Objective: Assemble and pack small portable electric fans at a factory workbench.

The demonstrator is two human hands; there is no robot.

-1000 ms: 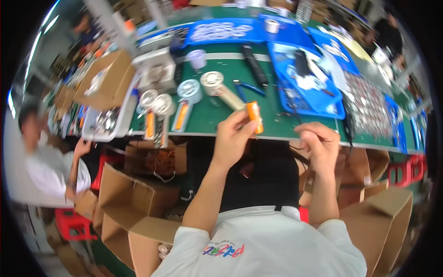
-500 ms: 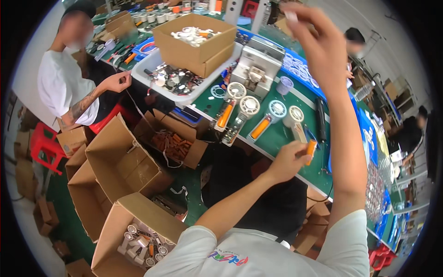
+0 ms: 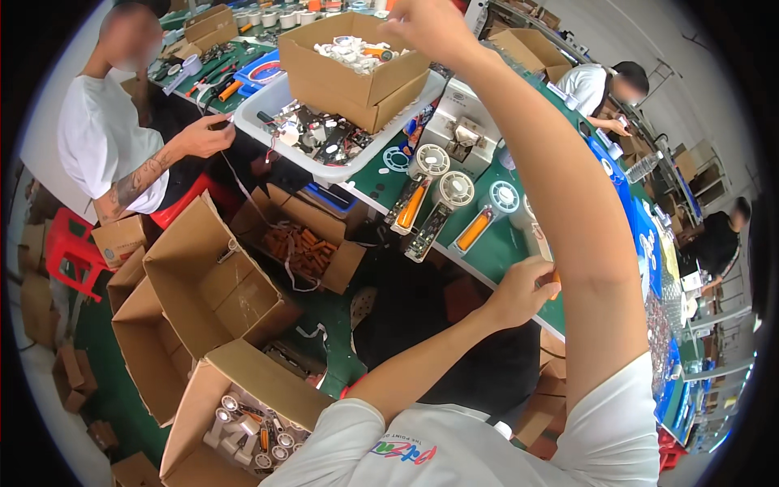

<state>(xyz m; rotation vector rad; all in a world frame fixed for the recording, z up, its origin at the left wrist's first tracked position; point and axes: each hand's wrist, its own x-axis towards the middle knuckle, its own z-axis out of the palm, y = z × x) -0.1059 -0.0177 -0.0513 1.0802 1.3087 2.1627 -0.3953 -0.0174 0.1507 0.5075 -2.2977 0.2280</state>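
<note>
My left hand (image 3: pixel 523 294) is closed on an orange battery cell (image 3: pixel 556 284) at the table's near edge; my right forearm hides part of it. Just beyond lies a white handheld fan (image 3: pixel 526 213), mostly covered by that forearm. My right hand (image 3: pixel 434 31) reaches up and left over a cardboard box (image 3: pixel 341 89) of small white parts (image 3: pixel 357 53). Its fingers are curled together at the top of the picture, and anything between them is too small to make out. A blue-faced fan (image 3: pixel 487 215) and two white fans (image 3: pixel 412 195) with opened handles lie to the left.
The cardboard box stands in a pale plastic bin (image 3: pixel 333 172) of scrap parts. Behind the fans is a grey metal fixture (image 3: pixel 466 130). A floor-level box (image 3: pixel 345 272) holds orange cells; another (image 3: pixel 219 349) holds fan parts. A co-worker (image 3: pixel 122 138) sits at the left.
My right hand has swung left from high above the table to the box of white parts; the white piece it pinched no longer shows. My left hand still holds the orange battery cell.
</note>
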